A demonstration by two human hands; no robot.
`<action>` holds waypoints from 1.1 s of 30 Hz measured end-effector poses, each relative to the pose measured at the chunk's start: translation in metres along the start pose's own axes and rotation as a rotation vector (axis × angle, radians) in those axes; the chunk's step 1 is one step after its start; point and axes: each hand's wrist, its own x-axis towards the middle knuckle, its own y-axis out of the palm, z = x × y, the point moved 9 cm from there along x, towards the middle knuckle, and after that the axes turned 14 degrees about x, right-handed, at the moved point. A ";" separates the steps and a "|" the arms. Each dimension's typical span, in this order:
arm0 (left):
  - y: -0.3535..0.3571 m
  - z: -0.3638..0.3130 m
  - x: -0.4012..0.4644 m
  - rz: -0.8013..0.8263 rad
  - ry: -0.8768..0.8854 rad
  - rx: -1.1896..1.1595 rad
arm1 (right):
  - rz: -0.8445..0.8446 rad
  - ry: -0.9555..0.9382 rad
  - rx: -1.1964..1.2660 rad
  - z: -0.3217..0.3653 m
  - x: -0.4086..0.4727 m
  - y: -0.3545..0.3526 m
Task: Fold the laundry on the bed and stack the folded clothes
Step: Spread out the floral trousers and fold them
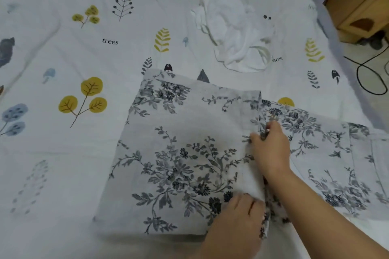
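One head-worn camera, looking forward and steeply down over the bed.

The wide-angle view sits close above the bedsheet (88, 52), which fills most of the picture and bends toward the edges. Both hands reach in from the lower right, the left hand (237, 216) nearest the lens and the right hand (271, 149) just beyond it, over a floral cloth (185, 153). A wooden cabinet (362, 2) and a strip of floor show at the upper right corner. There is no second view.
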 end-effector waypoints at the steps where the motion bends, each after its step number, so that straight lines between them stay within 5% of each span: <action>1: 0.009 0.001 0.004 0.096 0.030 -0.074 | 0.038 0.075 -0.062 -0.012 0.000 0.000; 3: 0.005 0.013 0.007 0.150 0.016 -0.224 | 0.070 0.159 -0.172 -0.024 0.001 -0.001; 7: -0.056 0.085 0.006 -0.365 -0.281 0.105 | -0.033 -0.161 -0.288 0.022 -0.017 0.010; 9: -0.060 0.139 0.004 -0.248 -0.482 0.381 | 0.130 -0.278 -0.471 0.021 -0.041 0.044; 14: 0.001 0.204 -0.021 0.087 -0.539 0.437 | 0.436 -0.184 -0.685 -0.052 -0.058 0.073; 20: -0.001 0.206 -0.019 0.089 -0.554 0.404 | 0.480 -0.164 -0.718 -0.045 -0.058 0.070; 25: -0.019 0.164 -0.043 0.038 -0.410 0.437 | 0.265 -0.334 -0.586 0.001 -0.110 0.052; 28: 0.005 0.161 -0.059 0.211 -0.357 0.444 | 0.410 -0.316 -0.607 -0.020 -0.144 0.068; 33: 0.024 0.174 -0.058 0.257 -0.403 0.479 | 0.507 -0.238 -0.620 -0.035 -0.147 0.078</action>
